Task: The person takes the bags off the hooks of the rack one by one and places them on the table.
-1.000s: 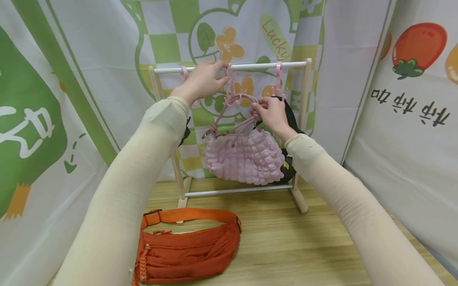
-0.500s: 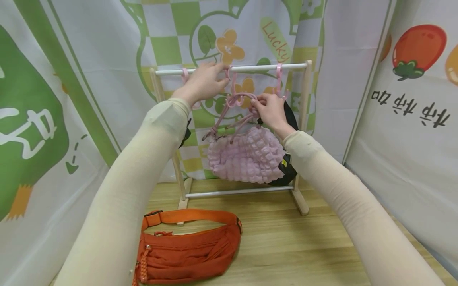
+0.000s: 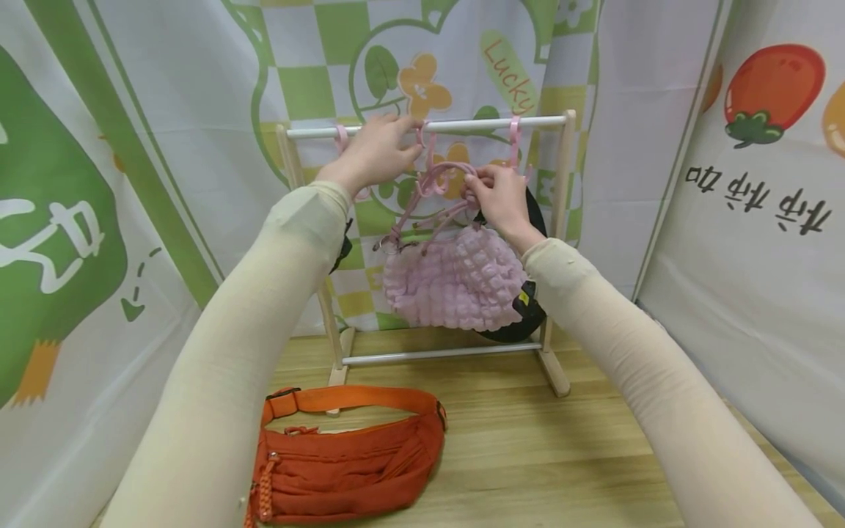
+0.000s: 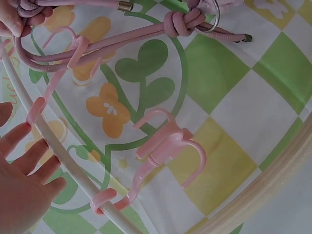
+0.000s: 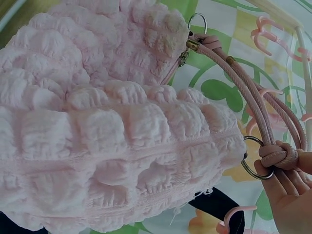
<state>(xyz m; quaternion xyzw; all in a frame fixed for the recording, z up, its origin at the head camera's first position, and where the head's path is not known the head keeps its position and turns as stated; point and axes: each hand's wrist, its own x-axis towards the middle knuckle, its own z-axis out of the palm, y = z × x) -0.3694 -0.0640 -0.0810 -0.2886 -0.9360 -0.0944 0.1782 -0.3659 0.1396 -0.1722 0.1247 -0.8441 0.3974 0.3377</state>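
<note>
A pink puffy handbag hangs from the rack, its pink cord strap passing over the prongs of the middle pink hook. My right hand pinches the strap at its knot, beside the metal ring on the bag's end. Up on the white rail, my left hand rests with fingers extended. In the left wrist view, one of its fingertips touches the top of the middle hook where it clasps the rail.
An orange waist bag lies on the wooden table in front of the rack. Behind the pink bag, a black bag hangs at the right. Another pink hook hangs at the rack's left.
My right hand has risen slightly with the strap, and the pink bag's body has lifted a little. The left hand stays at the rail.
</note>
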